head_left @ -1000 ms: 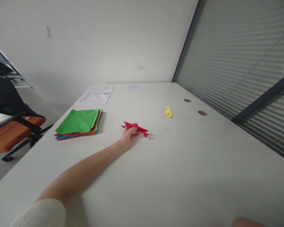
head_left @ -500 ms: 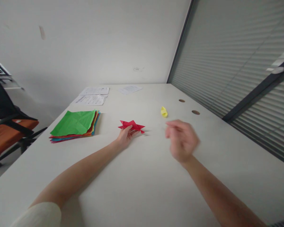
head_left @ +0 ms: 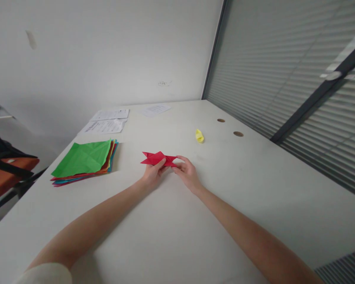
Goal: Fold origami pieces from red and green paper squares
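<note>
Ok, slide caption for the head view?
Left hand holds folded red paper, right hand at its edge; coloured sheets stacked at left.

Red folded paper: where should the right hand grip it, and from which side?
I'd pinch the red folded paper by its right-end tips, coming from the right: they jut out past the left hand, which holds it nearer the middle. The right hand is at them.

My left hand (head_left: 154, 174) holds the folded red paper (head_left: 154, 158) from its near side, thumb on top; the fingers of my right hand (head_left: 189, 174) are at its pointed right end. To the left lies a coloured paper stack (head_left: 84, 157), green uppermost. A small yellow piece (head_left: 199, 136) sits farther right, printed sheets (head_left: 105, 126) far left on the white table (head_left: 177, 236).
</note>
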Demonstrator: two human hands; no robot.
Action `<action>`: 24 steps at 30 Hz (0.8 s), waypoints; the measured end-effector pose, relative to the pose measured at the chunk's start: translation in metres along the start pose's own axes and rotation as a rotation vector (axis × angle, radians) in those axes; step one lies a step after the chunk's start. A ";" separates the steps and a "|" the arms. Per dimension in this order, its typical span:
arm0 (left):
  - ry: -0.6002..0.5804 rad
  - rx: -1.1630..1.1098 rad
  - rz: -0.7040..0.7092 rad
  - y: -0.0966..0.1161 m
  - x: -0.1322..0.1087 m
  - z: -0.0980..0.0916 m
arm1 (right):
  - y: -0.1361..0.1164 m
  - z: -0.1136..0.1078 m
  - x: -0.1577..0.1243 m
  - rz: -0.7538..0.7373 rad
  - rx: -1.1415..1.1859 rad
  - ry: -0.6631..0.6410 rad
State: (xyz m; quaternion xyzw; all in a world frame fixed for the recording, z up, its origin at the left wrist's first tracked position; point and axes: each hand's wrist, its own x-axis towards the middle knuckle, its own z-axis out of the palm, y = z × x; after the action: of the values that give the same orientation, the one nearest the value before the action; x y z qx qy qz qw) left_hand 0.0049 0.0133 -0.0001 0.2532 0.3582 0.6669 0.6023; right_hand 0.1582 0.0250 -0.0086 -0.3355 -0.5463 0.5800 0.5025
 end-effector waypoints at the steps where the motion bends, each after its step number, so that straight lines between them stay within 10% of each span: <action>1: -0.003 0.005 -0.008 0.001 -0.001 0.001 | 0.000 0.000 0.000 0.003 -0.004 0.010; 12: -0.070 0.075 0.015 0.006 -0.003 0.000 | -0.006 -0.006 -0.002 0.169 0.170 -0.039; 24: -0.022 0.050 -0.130 0.008 -0.011 0.008 | 0.002 -0.005 -0.002 -0.201 -0.219 0.195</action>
State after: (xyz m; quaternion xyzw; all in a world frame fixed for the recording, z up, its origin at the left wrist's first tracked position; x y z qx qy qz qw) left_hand 0.0082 0.0034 0.0121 0.2519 0.3838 0.6144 0.6416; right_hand 0.1633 0.0244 -0.0119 -0.3865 -0.5856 0.4286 0.5692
